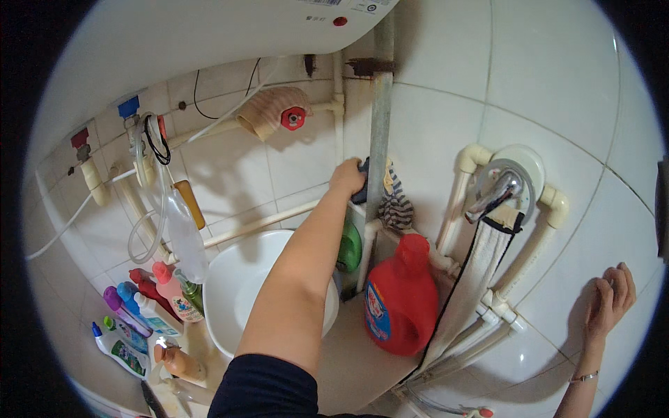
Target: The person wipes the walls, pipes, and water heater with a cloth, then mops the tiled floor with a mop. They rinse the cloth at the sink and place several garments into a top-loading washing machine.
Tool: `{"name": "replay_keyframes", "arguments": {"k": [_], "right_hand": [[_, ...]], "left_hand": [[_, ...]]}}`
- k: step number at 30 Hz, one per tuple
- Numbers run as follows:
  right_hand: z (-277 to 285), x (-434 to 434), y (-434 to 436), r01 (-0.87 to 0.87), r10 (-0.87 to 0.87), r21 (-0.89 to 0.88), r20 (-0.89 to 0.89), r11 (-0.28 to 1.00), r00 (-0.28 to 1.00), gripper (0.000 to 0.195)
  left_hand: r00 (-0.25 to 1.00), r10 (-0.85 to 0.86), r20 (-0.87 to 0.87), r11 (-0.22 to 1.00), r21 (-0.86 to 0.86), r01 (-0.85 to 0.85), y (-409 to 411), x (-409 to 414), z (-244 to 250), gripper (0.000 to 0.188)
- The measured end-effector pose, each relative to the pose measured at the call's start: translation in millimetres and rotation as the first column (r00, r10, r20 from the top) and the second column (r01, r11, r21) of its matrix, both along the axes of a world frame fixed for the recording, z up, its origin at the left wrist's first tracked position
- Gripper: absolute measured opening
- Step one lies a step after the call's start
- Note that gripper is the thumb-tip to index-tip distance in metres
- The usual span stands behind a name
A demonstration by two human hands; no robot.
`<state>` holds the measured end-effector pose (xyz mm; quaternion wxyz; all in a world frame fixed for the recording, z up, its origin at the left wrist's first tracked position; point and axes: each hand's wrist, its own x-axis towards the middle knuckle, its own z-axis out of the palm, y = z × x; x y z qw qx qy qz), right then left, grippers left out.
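My left hand (348,177) reaches far forward to the corner and grips a dark cloth (360,184) beside the metal post (380,130). Right of the post hangs a striped cloth (398,202). My right hand (612,300), with a bracelet at the wrist, rests near or against the tiled wall at the far right, fingers loosely curled, holding nothing that shows. Below my left hand, a green plastic container (349,248) is partly hidden by the forearm. A red detergent jug (405,303) stands to its right, and a white basin (238,277) lies partly beneath the arm.
A white water heater (225,31) hangs overhead. Several bottles (167,298) stand at the left, below valves and a looped clear hose (137,235). A chrome mixer tap (496,196) holds a long white strap (470,282). Pipes (261,223) run along the walls.
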<state>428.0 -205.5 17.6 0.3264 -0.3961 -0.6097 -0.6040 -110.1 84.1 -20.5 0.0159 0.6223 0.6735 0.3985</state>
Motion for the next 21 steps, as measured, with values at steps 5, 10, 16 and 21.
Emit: {"name": "replay_keyframes", "arguments": {"k": [5, 10, 16, 21], "right_hand": [[4, -5, -4, -0.062, 0.062, 0.004, -0.024, 0.998, 0.998, 0.028], [4, -11, -6, -0.075, 0.074, -0.004, -0.075, 0.997, 0.994, 0.026], [8, -15, -8, -0.042, 0.042, -0.01, -0.026, 0.999, 0.999, 0.024], [10, -18, -10, -0.036, 0.036, 0.001, -0.036, 0.999, 0.999, 0.026]], "left_hand": [[0.824, 0.143, 0.548, 0.876, 0.317, -0.363, -50, 32, 56, 0.05], [0.997, -0.026, 0.073, 0.521, 0.852, -0.049, -94, 103, 100, 0.048], [0.996, 0.048, -0.075, 0.586, 0.809, 0.033, -60, 150, 97, 0.061], [1.0, -0.017, 0.013, 0.831, 0.557, 0.007, -83, 171, 41, 0.062]]}}
